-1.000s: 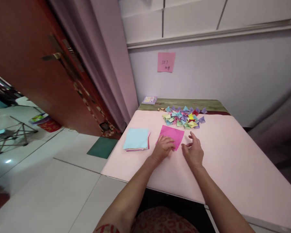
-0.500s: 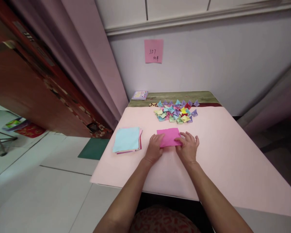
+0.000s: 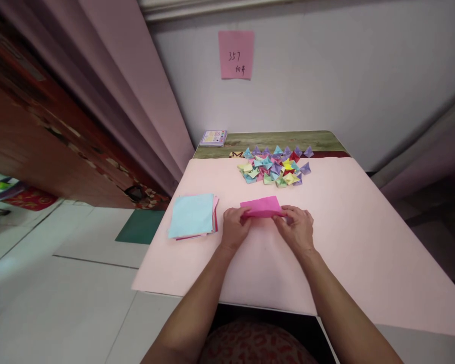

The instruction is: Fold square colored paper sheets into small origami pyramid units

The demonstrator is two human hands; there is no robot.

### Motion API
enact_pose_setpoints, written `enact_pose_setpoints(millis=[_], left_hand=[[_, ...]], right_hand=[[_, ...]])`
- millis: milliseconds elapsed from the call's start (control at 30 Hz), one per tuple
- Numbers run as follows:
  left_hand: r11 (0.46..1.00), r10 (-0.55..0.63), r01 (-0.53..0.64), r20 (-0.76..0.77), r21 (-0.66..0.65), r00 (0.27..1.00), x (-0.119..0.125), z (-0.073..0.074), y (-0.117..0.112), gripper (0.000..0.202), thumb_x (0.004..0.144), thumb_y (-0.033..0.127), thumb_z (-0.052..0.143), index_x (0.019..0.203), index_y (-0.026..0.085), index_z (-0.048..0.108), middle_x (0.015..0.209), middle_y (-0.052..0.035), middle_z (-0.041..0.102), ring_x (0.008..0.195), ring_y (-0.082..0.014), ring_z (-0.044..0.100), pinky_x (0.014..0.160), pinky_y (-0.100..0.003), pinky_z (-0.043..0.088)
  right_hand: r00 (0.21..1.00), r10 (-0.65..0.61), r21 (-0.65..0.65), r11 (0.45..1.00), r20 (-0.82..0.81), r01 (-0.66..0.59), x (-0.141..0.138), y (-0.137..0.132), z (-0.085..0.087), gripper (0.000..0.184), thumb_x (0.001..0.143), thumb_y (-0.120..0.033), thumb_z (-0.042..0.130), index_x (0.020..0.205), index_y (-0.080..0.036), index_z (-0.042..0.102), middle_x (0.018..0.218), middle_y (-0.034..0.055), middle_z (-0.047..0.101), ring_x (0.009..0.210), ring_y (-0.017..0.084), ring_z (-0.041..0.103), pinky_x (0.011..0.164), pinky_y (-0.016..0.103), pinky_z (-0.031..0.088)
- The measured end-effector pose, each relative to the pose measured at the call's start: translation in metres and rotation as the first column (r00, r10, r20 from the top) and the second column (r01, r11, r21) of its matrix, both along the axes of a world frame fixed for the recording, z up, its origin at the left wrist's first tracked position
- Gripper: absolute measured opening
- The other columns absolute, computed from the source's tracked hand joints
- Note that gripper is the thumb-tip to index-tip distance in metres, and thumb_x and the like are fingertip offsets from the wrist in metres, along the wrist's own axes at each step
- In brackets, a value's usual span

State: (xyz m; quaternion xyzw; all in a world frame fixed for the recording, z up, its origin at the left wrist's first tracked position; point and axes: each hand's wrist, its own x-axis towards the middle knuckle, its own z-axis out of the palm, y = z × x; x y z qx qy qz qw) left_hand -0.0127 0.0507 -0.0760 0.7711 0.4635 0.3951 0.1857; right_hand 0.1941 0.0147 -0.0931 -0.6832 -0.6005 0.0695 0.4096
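A bright pink sheet of origami paper [image 3: 263,206] is held between my two hands above the table, its near edge bent up or folded over. My left hand [image 3: 235,227] pinches the paper's left end, thumb and fingers closed on it. At the right end, my right hand [image 3: 296,228] grips the near corner between thumb and fingers. To the left of my left hand lies a stack of square paper [image 3: 191,216] with a light blue sheet on top. Beyond the pink paper sits a pile of small folded paper pieces [image 3: 275,168] in several colours.
Pale pink paper covers the table [image 3: 356,242]. A small stack of printed cards [image 3: 214,138] lies at the back left on the wood-patterned surface. A pink note [image 3: 236,54] with handwriting sticks to the wall. Curtains [image 3: 151,91] hang at the left, beside a red door [image 3: 60,136].
The near edge of the pink paper has come up and back, so it shows narrower. Both hands have shifted grip to its ends. My view has tilted down slightly.
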Motion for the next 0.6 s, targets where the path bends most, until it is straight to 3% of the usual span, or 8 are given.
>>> enact_pose_setpoints(millis=[100,167,267,367,600], left_hand=[[0.983,0.159,-0.148,0.1,-0.108,0.982,-0.0014,-0.0061,0.0042,0.024,0.077,0.02,0.067,0.101,0.022,0.067,0.08,-0.0012,0.068,0.081,-0.0198,0.061,0.086,-0.039,0.047],[0.971,0.202,-0.178,0.147,-0.161,0.968,-0.0015,-0.0094,0.0062,0.026,0.078,0.02,0.066,0.103,0.022,0.065,0.074,0.0002,0.067,0.078,-0.0193,0.062,0.083,-0.037,0.048],[0.969,0.211,-0.187,0.149,-0.159,0.966,0.0003,-0.0097,0.0065,0.03,0.077,0.017,0.065,0.107,0.022,0.063,0.069,0.0016,0.065,0.073,-0.0188,0.061,0.081,-0.037,0.048],[0.972,0.216,-0.202,0.118,-0.116,0.969,0.0027,-0.006,0.0045,0.03,0.078,0.015,0.063,0.107,0.022,0.061,0.067,0.0021,0.064,0.07,-0.0189,0.06,0.082,-0.039,0.047],[0.973,0.216,-0.209,0.066,-0.094,0.974,0.0035,-0.0031,0.0025,0.03,0.078,0.013,0.062,0.107,0.021,0.06,0.067,0.0027,0.063,0.074,-0.0201,0.06,0.088,-0.04,0.044]], right_hand=[[0.998,-0.055,-0.038,0.998,-0.04,0.053,-0.0011,0.0022,0.0032,0.029,0.082,-0.049,0.061,0.072,-0.023,0.07,0.101,0.0045,0.072,0.096,0.025,0.061,0.105,0.051,0.024],[0.996,-0.083,-0.059,0.995,-0.029,0.081,-0.003,0.0039,0.0051,0.035,0.083,-0.051,0.06,0.064,-0.022,0.064,0.097,0.0049,0.072,0.094,0.025,0.06,0.104,0.049,0.025],[0.993,-0.118,-0.081,0.99,0.012,0.119,-0.0054,0.0069,0.0072,0.04,0.083,-0.053,0.057,0.06,-0.021,0.059,0.092,0.0065,0.072,0.091,0.025,0.058,0.1,0.046,0.027],[0.991,-0.135,-0.102,0.985,0.027,0.137,-0.005,0.0092,0.0086,0.041,0.084,-0.058,0.055,0.069,-0.021,0.065,0.09,0.0077,0.071,0.089,0.026,0.058,0.094,0.045,0.031],[0.999,-0.043,-0.078,0.996,0.024,0.045,0.0029,0.0096,0.0019,0.032,0.081,-0.054,0.06,0.076,-0.024,0.072,0.115,0.0063,0.068,0.109,0.028,0.057,0.102,0.05,0.026]])
